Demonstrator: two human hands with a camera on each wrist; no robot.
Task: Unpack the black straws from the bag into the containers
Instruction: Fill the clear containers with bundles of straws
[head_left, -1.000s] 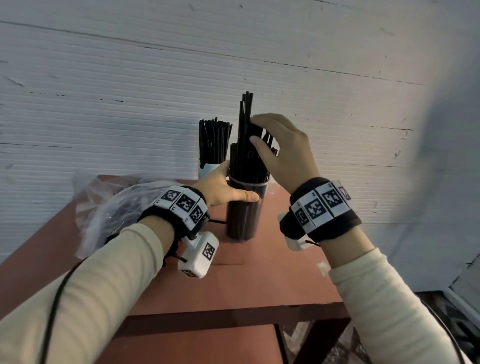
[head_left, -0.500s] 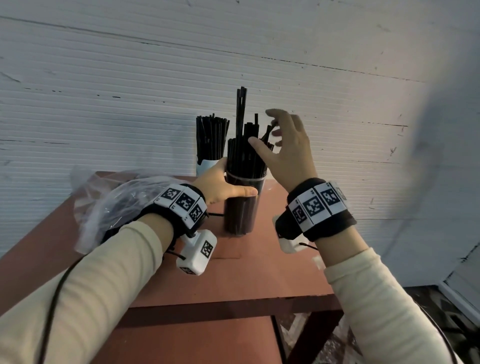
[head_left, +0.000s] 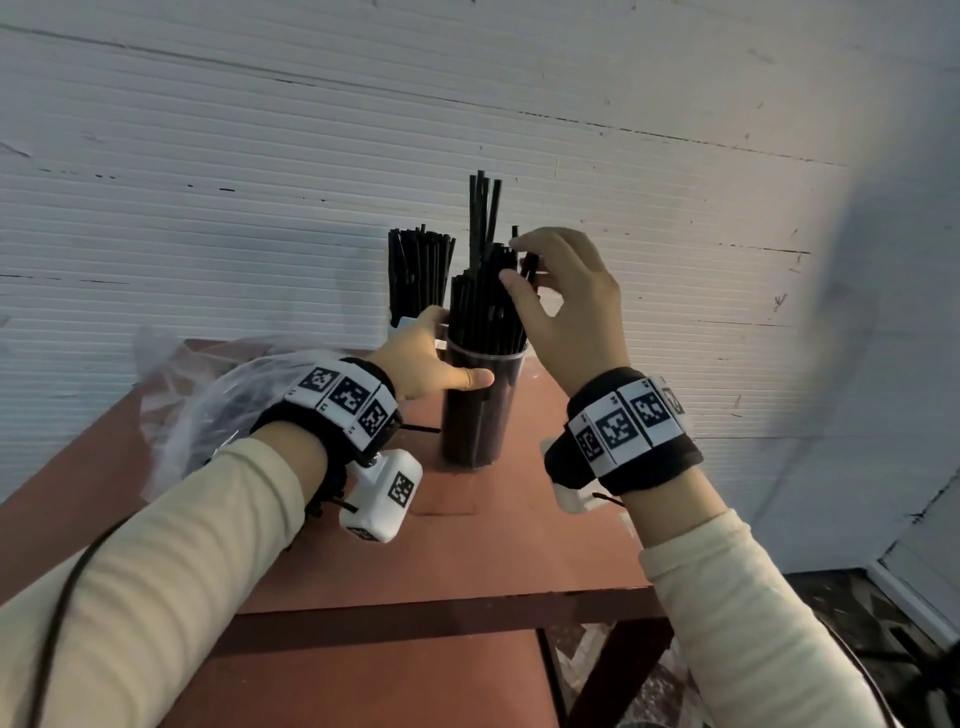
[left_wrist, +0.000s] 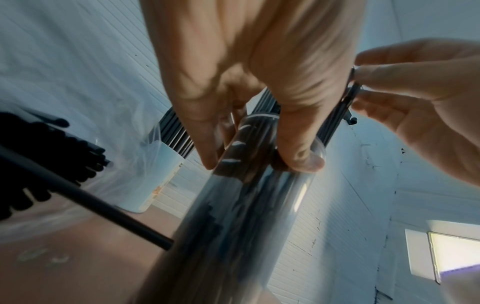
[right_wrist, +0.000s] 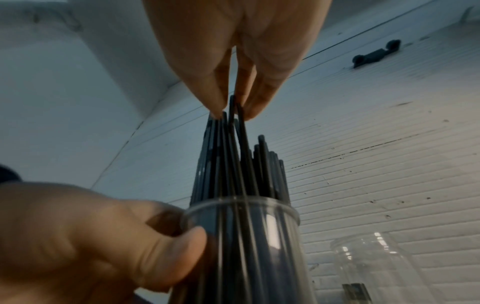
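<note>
A tall clear container (head_left: 480, 410) packed with black straws (head_left: 480, 306) stands on the red-brown table (head_left: 519, 545). My left hand (head_left: 431, 364) grips it just under the rim, thumb across the front; the left wrist view shows this container (left_wrist: 254, 185) from close up. My right hand (head_left: 566, 301) is at the straw tops and pinches a few straws (right_wrist: 235, 127) between thumb and fingertips. Several straws (head_left: 484, 208) stick up higher than the rest. Behind stands a white container (head_left: 400, 325) full of straws (head_left: 418, 275). The clear plastic bag (head_left: 208, 395) lies at the left, with straws (left_wrist: 52, 156) inside.
A white ribbed wall (head_left: 260, 156) rises right behind the table. A loose black straw (left_wrist: 85, 197) lies on the table by the container's base. An empty clear container (right_wrist: 376, 267) shows at the right in the right wrist view. The table's front edge (head_left: 441, 603) is near me.
My right hand let go of its wide hold on the bundle, opened, and now pinches a few straw tops. The left hand stayed on the container.
</note>
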